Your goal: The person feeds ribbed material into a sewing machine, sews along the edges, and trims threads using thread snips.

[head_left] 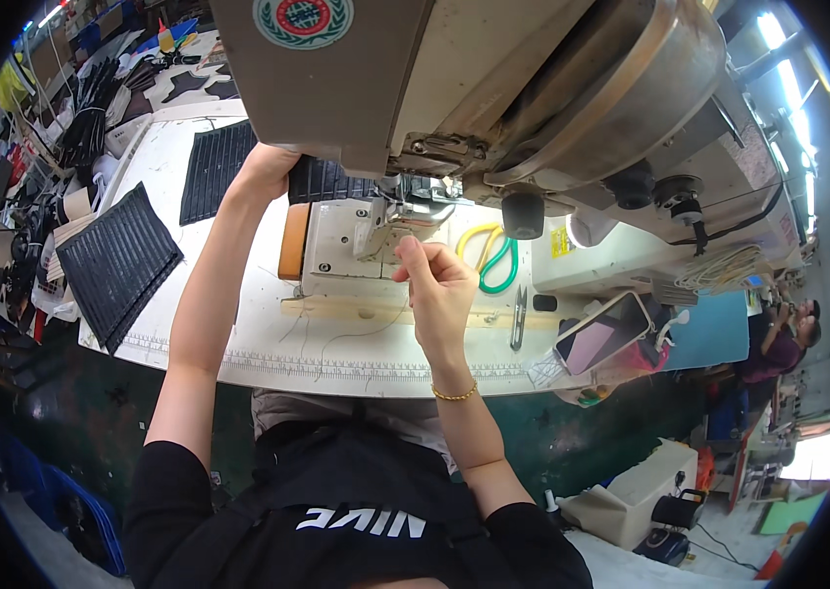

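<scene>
A large sewing machine (336, 88) stands over the white table, its needle area near the middle of the view. My left hand (266, 173) lies at the left of the machine head, touching a black ribbed panel (328, 183) that reaches under the head; its fingers are mostly hidden. My right hand (442, 283) is raised just in front of the needle area, thumb and fingers pinched together. What it pinches, if anything, is too small to make out. A thin loose thread (361, 335) curls on the table near it.
More black ribbed panels (122, 265) lie at the left. Scissors with yellow and green handles (501, 263), small metal snips (519, 319) and a phone (603, 334) are on the right. A ruler strip (267, 364) follows the table's front edge. Another person (786, 339) is far right.
</scene>
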`<state>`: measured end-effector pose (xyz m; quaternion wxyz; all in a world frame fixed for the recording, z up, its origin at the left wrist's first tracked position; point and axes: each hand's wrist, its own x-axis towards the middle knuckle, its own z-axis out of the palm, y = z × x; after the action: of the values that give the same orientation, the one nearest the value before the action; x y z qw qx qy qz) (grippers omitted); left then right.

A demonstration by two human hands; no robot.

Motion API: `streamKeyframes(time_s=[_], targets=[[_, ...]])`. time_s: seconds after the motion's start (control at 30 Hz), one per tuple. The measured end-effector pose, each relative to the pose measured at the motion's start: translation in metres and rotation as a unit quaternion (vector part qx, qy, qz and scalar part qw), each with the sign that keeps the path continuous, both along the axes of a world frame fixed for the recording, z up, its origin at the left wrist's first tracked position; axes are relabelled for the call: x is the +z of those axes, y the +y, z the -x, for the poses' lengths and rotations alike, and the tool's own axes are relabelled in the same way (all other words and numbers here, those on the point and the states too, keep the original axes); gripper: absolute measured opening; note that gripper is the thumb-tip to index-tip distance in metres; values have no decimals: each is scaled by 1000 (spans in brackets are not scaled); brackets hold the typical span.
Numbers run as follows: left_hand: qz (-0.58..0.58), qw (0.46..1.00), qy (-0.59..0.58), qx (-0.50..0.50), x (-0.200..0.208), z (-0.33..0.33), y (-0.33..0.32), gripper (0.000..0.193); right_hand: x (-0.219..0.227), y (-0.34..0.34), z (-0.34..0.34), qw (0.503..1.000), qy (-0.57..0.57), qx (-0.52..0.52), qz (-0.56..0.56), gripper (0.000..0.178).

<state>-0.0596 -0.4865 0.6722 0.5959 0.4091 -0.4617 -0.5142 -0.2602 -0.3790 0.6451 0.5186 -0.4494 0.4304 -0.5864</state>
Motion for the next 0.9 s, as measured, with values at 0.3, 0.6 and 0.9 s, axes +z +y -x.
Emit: streamKeyframes(time_s=[0.3,0.6,0.9], targets=[[-92,992,75,30,-37,9,18,25,-40,35,-20,989,11,106,-99,20],[42,940,-328,80,-101,59,172,40,-52,63,-18,884,-385,256,-61,58],[-152,966,177,-114,-30,86,124,24,-9,52,56,968,-234,5,-94,19]])
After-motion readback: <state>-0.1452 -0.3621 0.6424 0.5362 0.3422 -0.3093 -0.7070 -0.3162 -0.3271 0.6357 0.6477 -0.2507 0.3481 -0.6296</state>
